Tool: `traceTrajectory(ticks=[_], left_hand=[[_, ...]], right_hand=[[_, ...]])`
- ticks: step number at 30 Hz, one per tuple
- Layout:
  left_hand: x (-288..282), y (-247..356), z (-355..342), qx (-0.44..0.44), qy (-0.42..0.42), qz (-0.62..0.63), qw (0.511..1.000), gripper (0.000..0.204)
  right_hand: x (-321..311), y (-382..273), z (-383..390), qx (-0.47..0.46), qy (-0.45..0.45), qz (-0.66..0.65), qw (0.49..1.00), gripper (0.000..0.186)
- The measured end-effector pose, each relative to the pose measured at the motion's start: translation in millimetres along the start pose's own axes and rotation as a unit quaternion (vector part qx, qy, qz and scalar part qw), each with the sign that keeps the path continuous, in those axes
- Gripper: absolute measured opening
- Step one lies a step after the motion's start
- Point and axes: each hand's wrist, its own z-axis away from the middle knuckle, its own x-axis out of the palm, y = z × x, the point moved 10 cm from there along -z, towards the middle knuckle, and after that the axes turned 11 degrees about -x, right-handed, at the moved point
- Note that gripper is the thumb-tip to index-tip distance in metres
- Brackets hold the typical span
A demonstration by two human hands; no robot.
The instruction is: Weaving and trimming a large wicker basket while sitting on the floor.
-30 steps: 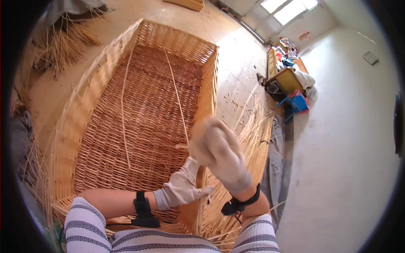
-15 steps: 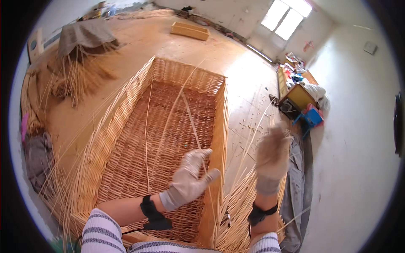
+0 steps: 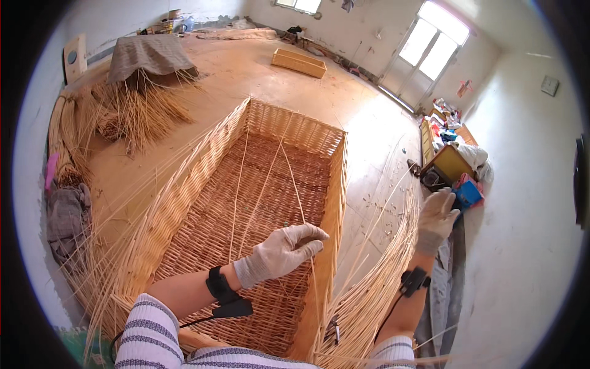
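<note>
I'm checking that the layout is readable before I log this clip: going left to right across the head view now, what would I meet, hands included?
Grey cloth heap → draped brown-grey cloth → left hand → right hand → small wall box.

The wicker basket (image 3: 338,190) has honey-yellow walls and a reddish-brown woven base (image 3: 279,194). The gloves (image 3: 276,255) are off-white, the sleeves (image 3: 147,332) white with grey stripes. At three o'clock, the stool (image 3: 469,194) is bright blue.
</note>
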Motion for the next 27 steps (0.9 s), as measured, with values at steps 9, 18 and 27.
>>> traceTrajectory(ticks=[9,18,27], left_hand=[[-14.4,26.7,17.8,0.124,0.075,-0.217,0.965,0.023],[11.4,8.1,23.0,0.191,0.104,-0.514,0.830,0.013],[-27.9,31.5,25.5,0.137,0.179,-0.526,0.820,0.012]], right_hand=[[160.2,150.9,287.2,0.304,-0.411,0.266,0.817,0.065],[126.8,141.8,302.9,0.415,-0.271,0.324,0.806,0.061],[148.9,129.4,325.3,0.421,-0.314,0.233,0.819,0.062]])
